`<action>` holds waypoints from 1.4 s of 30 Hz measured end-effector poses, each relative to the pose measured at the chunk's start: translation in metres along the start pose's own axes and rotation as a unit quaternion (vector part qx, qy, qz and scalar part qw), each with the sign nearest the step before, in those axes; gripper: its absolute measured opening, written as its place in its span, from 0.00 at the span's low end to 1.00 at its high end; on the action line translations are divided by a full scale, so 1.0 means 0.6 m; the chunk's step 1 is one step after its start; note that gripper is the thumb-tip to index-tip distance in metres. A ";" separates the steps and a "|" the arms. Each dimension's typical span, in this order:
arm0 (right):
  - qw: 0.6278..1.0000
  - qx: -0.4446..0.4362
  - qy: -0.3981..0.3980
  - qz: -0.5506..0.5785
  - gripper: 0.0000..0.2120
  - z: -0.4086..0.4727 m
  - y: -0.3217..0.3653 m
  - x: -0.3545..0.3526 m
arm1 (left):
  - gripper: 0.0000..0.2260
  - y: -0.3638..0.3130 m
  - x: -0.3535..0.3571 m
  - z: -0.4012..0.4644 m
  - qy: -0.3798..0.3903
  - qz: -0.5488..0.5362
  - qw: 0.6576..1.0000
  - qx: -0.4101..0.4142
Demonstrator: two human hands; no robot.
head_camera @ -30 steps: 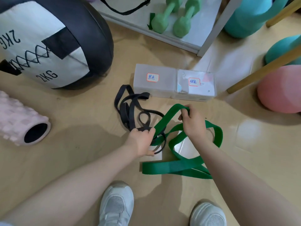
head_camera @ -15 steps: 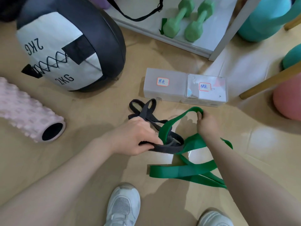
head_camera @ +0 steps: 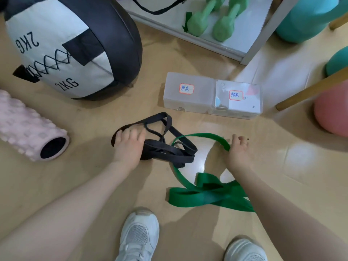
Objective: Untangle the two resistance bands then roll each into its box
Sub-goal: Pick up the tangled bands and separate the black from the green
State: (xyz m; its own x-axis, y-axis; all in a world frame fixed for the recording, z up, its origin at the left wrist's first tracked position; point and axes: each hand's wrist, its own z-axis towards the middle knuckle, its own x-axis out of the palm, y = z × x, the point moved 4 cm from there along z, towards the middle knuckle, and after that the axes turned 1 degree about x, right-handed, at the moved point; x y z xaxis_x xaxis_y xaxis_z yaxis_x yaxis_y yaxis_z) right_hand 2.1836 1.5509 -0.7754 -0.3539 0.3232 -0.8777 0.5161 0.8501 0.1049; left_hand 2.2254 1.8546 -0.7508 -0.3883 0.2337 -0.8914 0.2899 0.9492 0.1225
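bands: black band (head_camera: 165, 149) and green band (head_camera: 205, 193) on floor (head_camera: 94, 178), in front of boxes, between the hands; still crossed where a green loop passes under the black bundle
floor: tan wood-look, glossy patch at right
room: medicine ball (head_camera: 71, 46) marked 2KG far left, pink roller (head_camera: 28, 127) left, low shelf (head_camera: 216, 44) with two green dumbbells (head_camera: 212, 19) at top, teal and pink balls right
boxes: two clear lidded boxes touching side by side, left box (head_camera: 188, 93) and right box (head_camera: 238, 99), each with a handwritten label; lids down, contents cannot tell
black axis: bundle runs left-right, one loop reaching up toward boxes
green axis: flat folds lie left-right near shoes (head_camera: 139, 236), arc rises to right hand
left hand (head_camera: 128, 147): fingers loosely spread, resting on black band
right hand (head_camera: 238, 155): fingers curled on green arc
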 end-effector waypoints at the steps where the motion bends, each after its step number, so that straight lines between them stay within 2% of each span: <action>1: 0.997 -0.060 -0.041 0.012 0.22 -0.012 0.021 -0.008 | 0.29 -0.021 -0.003 -0.002 -0.032 -0.022 0.999 0.032; 3: 0.971 -0.221 -0.082 0.038 0.21 -0.033 0.070 -0.014 | 0.28 -0.074 -0.012 -0.013 -0.087 -0.057 0.985 0.141; 5: 0.947 -0.320 -0.003 0.026 0.19 -0.048 0.108 0.002 | 0.26 -0.119 -0.006 -0.022 -0.107 -0.063 0.962 0.241; 7: 0.936 -0.334 0.108 0.005 0.23 -0.059 0.127 0.032 | 0.28 -0.137 0.013 -0.015 -0.100 -0.060 0.958 0.262; 9: 0.936 -0.320 0.144 0.003 0.31 -0.061 0.130 0.053 | 0.28 -0.137 0.024 -0.002 -0.105 -0.034 0.965 0.237; 11: 0.942 -0.304 0.142 0.022 0.35 -0.063 0.128 0.062 | 0.25 -0.133 0.022 0.009 -0.109 -0.010 0.969 0.224; 14: 0.950 -0.280 0.135 0.036 0.28 -0.056 0.122 0.071 | 0.17 -0.131 0.012 0.013 -0.053 -0.034 0.971 0.229; 16: 0.953 -0.281 0.107 0.046 0.17 -0.046 0.122 0.066 | 0.15 -0.123 0.012 0.006 -0.013 -0.129 0.964 0.232; 18: 0.952 -0.289 0.071 0.072 0.10 -0.032 0.122 0.053 | 0.14 -0.105 0.002 -0.007 0.022 -0.237 0.946 0.219; 21: 0.948 -0.285 0.045 0.132 0.09 -0.010 0.116 0.021 | 0.11 -0.060 -0.026 -0.018 -0.007 -0.429 0.888 0.162; 23: 0.949 -0.270 0.034 0.158 0.09 0.000 0.105 -0.001 | 0.12 -0.033 -0.047 -0.018 -0.023 -0.514 0.851 0.105; 27: 0.961 -0.247 0.057 0.113 0.09 0.010 0.075 -0.016 | 0.13 0.001 -0.060 -0.003 -0.041 -0.584 0.810 0.006; 29: 0.971 -0.198 0.055 0.120 0.09 0.010 0.060 -0.016 | 0.10 0.013 -0.059 0.002 -0.056 -0.580 0.812 -0.026; 30: 0.972 -0.156 0.064 0.166 0.09 0.010 0.053 -0.014 | 0.09 0.018 -0.057 0.002 -0.057 -0.576 0.815 -0.037; 31: 0.960 -0.106 0.086 0.245 0.09 0.008 0.046 -0.012 | 0.08 0.022 -0.054 0.002 -0.056 -0.570 0.819 -0.043; 32: 0.929 -0.057 0.117 0.346 0.11 0.005 0.043 -0.009 | 0.09 0.025 -0.050 0.001 -0.050 -0.562 0.824 -0.045; 34: 0.824 0.023 0.174 0.539 0.13 0.002 0.044 -0.009 | 0.11 0.029 -0.040 -0.001 -0.028 -0.538 0.842 -0.036; 35: 0.775 0.043 0.187 0.602 0.13 0.004 0.047 -0.012 | 0.11 0.029 -0.037 -0.001 -0.020 -0.513 0.858 -0.022; 36: 0.744 0.054 0.188 0.639 0.12 0.006 0.051 -0.016 | 0.10 0.027 -0.036 0.000 -0.017 -0.482 0.876 -0.004; 38: 0.699 0.059 0.185 0.688 0.09 0.010 0.067 -0.030 | 0.08 0.027 -0.043 0.006 -0.047 -0.437 0.898 0.016; 40: 0.660 0.046 0.182 0.728 0.07 0.015 0.085 -0.044 | 0.10 0.030 -0.053 0.015 -0.104 -0.432 0.896 -0.016; 41: 0.654 0.041 0.179 0.733 0.10 0.017 0.093 -0.049 | 0.11 0.032 -0.056 0.022 -0.122 -0.438 0.889 -0.047; 42: 0.671 0.048 0.176 0.719 0.14 0.019 0.094 -0.047 | 0.13 0.034 -0.054 0.030 -0.125 -0.439 0.887 -0.076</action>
State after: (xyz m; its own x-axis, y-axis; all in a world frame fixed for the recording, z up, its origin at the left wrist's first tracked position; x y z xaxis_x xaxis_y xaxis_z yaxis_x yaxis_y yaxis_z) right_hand 2.2317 1.5851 -0.7501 0.4100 0.8726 0.2655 0.5621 -0.4710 0.6799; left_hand 2.2596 1.8624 -0.7272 -0.1939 -0.6448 -0.7393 -0.1567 0.7643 -0.6255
